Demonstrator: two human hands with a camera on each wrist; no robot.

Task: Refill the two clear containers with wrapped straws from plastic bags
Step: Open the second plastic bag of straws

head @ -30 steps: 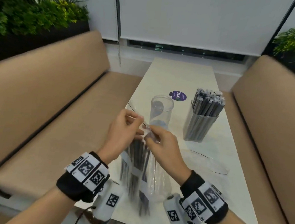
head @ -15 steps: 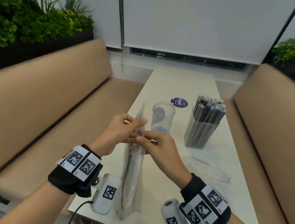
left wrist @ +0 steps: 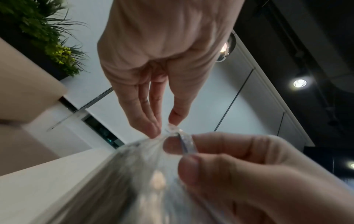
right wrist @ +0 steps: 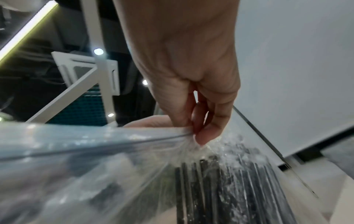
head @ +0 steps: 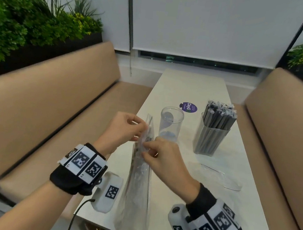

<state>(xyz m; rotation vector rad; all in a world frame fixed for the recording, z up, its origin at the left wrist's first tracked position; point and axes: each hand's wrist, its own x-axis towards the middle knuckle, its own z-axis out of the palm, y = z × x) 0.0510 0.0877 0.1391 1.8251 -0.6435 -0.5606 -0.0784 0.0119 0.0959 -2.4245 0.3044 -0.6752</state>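
Your left hand (head: 126,129) and right hand (head: 159,154) both pinch the top edge of a clear plastic bag (head: 137,186), thumb against fingertips (left wrist: 153,130) on opposite sides of the seal, as if to pull it open. In the left wrist view the film bunches into tight creases between the two pinches. The bag stands upright on the near end of the white table (head: 189,85), and dark wrapped straws (right wrist: 220,181) show through its wall, upright inside. Just beyond your hands stands an empty clear container (head: 170,124), round and open at the top. To its right, apart from it, a second clear container (head: 211,139) is already packed with grey wrapped straws (head: 219,116). An emptied clear bag (head: 220,174) lies flat on the table near that full container, and a purple sticker (head: 188,107) sits farther back. Tan benches run along both sides. The likely risks, as a judgement: a sudden tear could split the bag down its side and spill straws across the table, or a slipping pinch could jerk a hand into the empty container and tip it.
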